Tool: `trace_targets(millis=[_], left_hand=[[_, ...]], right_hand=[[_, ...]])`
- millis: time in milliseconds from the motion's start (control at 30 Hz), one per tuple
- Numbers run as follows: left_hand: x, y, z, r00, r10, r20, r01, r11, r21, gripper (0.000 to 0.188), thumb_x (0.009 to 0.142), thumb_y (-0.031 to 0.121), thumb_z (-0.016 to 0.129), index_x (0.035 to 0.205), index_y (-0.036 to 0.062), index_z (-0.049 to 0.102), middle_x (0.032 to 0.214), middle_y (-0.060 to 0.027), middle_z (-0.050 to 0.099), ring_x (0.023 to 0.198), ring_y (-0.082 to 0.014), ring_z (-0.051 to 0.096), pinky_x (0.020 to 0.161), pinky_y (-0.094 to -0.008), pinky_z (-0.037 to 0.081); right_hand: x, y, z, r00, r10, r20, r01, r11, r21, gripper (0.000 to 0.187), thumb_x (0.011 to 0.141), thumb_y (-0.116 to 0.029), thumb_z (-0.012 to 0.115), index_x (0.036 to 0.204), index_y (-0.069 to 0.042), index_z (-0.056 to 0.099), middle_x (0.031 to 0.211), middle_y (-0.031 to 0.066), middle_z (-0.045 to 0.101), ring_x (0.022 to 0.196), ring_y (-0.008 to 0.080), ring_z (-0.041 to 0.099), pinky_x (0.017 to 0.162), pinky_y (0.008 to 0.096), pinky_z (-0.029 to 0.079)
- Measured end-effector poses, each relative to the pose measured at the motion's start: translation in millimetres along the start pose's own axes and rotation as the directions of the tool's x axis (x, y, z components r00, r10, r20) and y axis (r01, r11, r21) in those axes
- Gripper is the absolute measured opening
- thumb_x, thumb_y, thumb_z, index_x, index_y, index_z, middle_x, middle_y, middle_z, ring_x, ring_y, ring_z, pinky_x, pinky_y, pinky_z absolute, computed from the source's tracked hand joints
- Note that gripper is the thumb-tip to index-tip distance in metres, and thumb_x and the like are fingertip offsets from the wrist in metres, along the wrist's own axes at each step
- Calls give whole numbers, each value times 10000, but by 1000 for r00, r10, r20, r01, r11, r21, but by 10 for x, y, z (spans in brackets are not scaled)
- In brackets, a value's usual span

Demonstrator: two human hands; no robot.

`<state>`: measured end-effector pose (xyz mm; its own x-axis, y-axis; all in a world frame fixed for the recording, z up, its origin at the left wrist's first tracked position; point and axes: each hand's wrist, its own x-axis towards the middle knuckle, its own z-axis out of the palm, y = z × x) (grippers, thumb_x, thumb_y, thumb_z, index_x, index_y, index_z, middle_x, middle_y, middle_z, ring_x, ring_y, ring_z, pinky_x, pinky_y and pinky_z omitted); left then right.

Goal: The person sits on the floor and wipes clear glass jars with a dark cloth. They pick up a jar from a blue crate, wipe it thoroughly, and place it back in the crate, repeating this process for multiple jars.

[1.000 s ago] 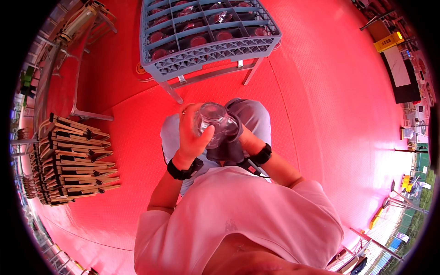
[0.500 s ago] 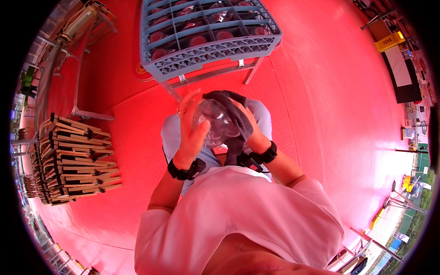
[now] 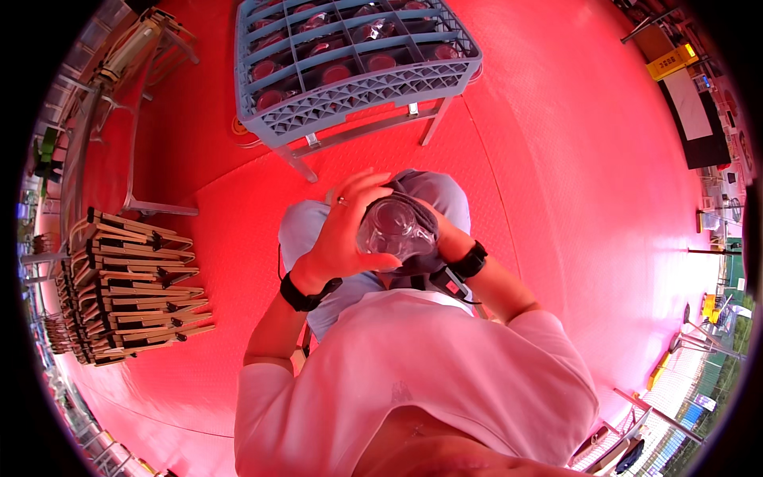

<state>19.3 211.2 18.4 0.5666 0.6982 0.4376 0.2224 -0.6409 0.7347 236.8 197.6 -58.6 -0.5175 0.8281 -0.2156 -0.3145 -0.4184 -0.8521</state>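
Note:
A clear drinking glass (image 3: 395, 230) is held over my lap, its rounded end facing up. Around its left side curve the fingers and thumb of my left hand (image 3: 342, 232), gripping it. A dark grey cloth (image 3: 420, 265) wraps the far and right sides of the glass. Pressing that cloth against the glass is my right hand (image 3: 447, 236), its fingers mostly hidden by cloth and glass. Ahead of my knees stands a blue-grey compartment rack (image 3: 362, 97), with several glasses (image 3: 335, 74) in its cells.
The rack rests on a metal stand (image 3: 433, 123) on the red floor (image 3: 548, 183). To my left is a stack of folded wooden frames (image 3: 139, 290), beside a metal-framed table (image 3: 131, 175). A yellow sign (image 3: 672, 62) and a black-and-white panel (image 3: 690, 111) are at the far right.
The glass has turned in my hands and moved slightly right and down. My left hand has shifted right, its fingers now reaching over the far side. The cloth has bunched behind and beneath the glass.

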Motion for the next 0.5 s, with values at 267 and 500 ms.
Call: trace_targets(millis=[267,500], left_hand=[[90,52,-123,975,-21,219,48,992,-118,859,689,319,880,1381,26,463,1455,-163,503,1392,-364,409,1128,-454,330],[146,71,-175,988,94,120,-100,994,45,794,690,285,881,1303,20,452,1419,-181,538,1288,-355,517,1109,-452,355]], right_hand=[[129,16,-144,960,-231,158,274,892,-359,500,856,-93,717,1320,-25,541,1302,62,604,1154,130,572,1016,295,457],[38,-178,7,972,-224,65,224,974,4,624,819,-106,771,1380,-48,505,1318,62,593,1192,138,568,1032,285,444]])
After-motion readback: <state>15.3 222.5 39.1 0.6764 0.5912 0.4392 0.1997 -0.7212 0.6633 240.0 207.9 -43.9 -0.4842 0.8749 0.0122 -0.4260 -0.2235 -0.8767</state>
